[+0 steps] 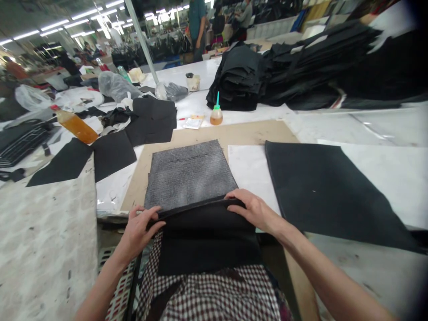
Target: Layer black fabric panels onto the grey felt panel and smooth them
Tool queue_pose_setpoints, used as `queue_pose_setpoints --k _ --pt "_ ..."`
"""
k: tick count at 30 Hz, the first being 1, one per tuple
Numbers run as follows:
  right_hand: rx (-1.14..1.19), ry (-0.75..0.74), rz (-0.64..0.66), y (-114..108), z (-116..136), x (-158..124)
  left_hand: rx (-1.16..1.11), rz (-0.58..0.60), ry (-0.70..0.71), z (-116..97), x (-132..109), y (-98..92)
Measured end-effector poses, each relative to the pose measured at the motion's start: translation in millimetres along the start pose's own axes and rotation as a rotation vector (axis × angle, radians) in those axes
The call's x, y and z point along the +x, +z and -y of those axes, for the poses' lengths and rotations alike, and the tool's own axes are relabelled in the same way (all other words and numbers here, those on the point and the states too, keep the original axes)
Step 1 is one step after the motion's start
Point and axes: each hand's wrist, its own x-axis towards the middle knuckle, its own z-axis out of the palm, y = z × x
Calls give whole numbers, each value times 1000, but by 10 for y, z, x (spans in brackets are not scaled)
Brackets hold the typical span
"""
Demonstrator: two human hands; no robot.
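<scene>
A grey textured fabric panel point(189, 174) lies on a brown cardboard sheet point(234, 133) in front of me. Its near end folds over into a black layer point(203, 236) that hangs off the table edge onto my checked lap. My left hand point(140, 232) pinches the fold at its left corner, fingers closed on it. At the right end of the fold my right hand point(252, 209) presses down, fingers curled over the black edge.
A large black fabric sheet point(327, 191) lies to the right on white paper point(249, 171). A small glue bottle point(216, 113) and a tilted amber bottle point(75, 126) stand further back. Black cut pieces point(110, 154) lie left, folded black stacks point(301, 67) behind. People work in the distance.
</scene>
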Motion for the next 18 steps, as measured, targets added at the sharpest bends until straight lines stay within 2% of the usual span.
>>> queue_pose_setpoints --k 5,8,10,12,14,15,16,18 --pt "-31 -54 5 16 -39 -8 108 38 -7 223 -184 -38" --pt "-41 -41 3 9 -44 -16 200 21 -161 406 -246 -140" --pt "-30 -31 2 -3 -39 -19 284 -36 -292 430 -212 -249" --pt "-8 -20 -2 -18 -28 -19 287 -124 -348 279 -55 -314" --pt "28 -12 -5 -30 -15 -17 128 -166 -294 -45 221 -273" --pt "47 -11 -4 -34 -9 -16 -11 -152 -234 -247 386 -208" --pt "61 -10 -1 -37 -6 -15 -135 -92 -166 -454 553 -116" --pt "69 -10 6 -43 -6 -12 -244 49 -10 -823 854 120"
